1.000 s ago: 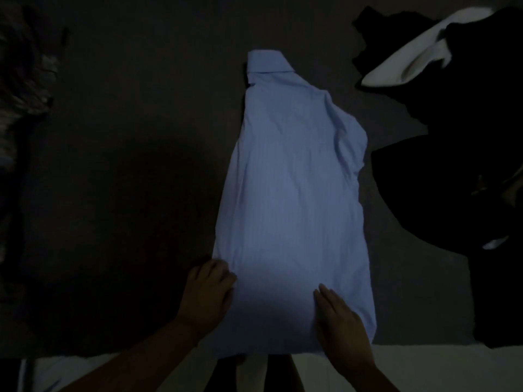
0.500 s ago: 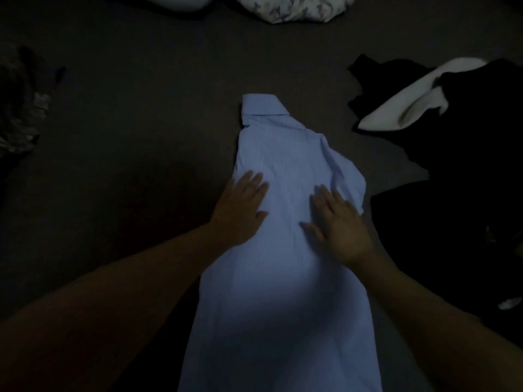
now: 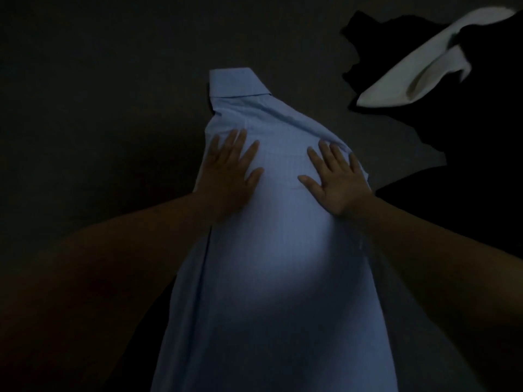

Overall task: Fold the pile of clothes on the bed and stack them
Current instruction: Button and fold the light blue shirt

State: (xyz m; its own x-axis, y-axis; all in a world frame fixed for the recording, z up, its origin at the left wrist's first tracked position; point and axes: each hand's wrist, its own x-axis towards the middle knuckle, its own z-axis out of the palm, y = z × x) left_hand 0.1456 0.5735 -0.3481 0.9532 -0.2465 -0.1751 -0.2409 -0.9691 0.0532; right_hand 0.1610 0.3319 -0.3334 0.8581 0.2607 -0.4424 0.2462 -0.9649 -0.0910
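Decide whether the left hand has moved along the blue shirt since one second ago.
Yes. The left hand has slid up the blue shirt from its bottom hem toward the collar, now pressing flat near the shoulders.

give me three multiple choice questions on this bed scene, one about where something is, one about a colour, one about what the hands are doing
1. Where is the dark pile of clothes relative to the shirt?
A. to its right
B. to its left
C. on top of it

2. What colour is the shirt?
A. red
B. light blue
C. yellow

3. How are the hands placed?
A. both flat on the shirt
B. both lifting the collar
C. both off the shirt

Answers:
1. A: the dark pile lies right of the shirt.
2. B: its cloth is light blue.
3. A: the left hand and right hand lie flat, fingers spread, below the collar.
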